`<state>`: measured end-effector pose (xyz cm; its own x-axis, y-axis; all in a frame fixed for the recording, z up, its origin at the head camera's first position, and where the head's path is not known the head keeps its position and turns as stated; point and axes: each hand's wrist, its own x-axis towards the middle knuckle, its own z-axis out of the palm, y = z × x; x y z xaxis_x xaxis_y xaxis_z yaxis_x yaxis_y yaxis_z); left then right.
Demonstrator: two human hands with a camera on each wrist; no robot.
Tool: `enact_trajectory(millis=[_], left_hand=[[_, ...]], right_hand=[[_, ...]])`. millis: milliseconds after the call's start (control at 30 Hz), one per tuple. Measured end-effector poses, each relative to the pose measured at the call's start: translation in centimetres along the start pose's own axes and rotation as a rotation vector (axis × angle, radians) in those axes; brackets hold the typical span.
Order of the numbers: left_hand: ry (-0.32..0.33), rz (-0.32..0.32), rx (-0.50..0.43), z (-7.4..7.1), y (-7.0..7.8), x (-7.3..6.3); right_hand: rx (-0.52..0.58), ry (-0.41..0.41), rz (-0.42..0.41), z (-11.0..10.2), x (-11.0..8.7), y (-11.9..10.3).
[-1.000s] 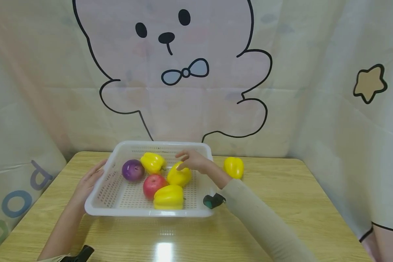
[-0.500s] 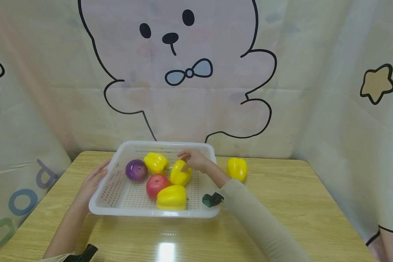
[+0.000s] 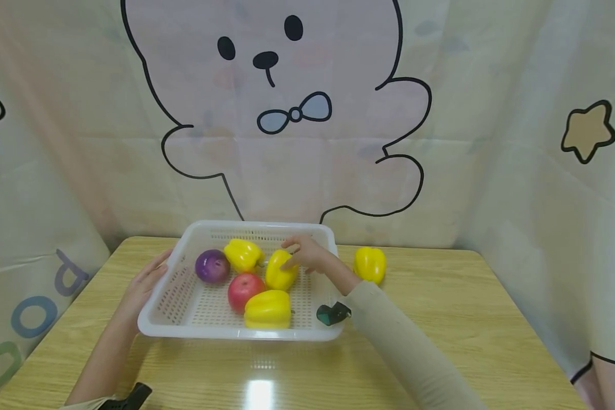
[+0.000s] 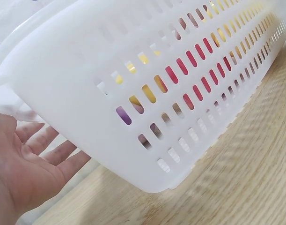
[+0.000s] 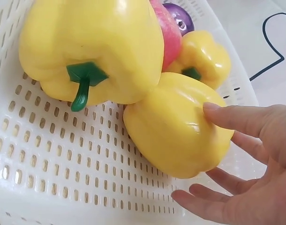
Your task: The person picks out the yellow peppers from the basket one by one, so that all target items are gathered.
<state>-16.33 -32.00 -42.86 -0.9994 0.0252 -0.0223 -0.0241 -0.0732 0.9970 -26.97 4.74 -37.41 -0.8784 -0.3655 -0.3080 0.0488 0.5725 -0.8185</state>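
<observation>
Pepper (image 3: 370,265) remained near our table's (image 3: 451,290) back edge, three (image 3: 267,310) in basket (image 3: 205,331), right hand (image 3: 308,253) spread touching one (image 5: 173,129), left hand (image 3: 145,283) straight-fingered, neither gripping.

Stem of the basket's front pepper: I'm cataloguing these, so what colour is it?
The stem is green, clearest in the right wrist view.

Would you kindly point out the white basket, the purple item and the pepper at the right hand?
White basket (image 3: 210,332): head view, near rim.
Purple item (image 3: 212,266): head view, middle.
Yellow pepper (image 5: 175,129): right wrist view, side.
</observation>
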Motion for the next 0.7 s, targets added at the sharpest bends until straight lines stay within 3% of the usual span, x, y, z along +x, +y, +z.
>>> enact_trajectory(millis=[267,700], left_hand=[[0.007,0.010,0.006,0.03,-0.16,0.04],[0.005,0.023,-0.011,0.11,-0.14,0.01]], right_hand=[[0.029,-0.076,0.027,0.28,0.11,-0.07],[0.042,-0.113,0.017,0.47,0.83,0.31]])
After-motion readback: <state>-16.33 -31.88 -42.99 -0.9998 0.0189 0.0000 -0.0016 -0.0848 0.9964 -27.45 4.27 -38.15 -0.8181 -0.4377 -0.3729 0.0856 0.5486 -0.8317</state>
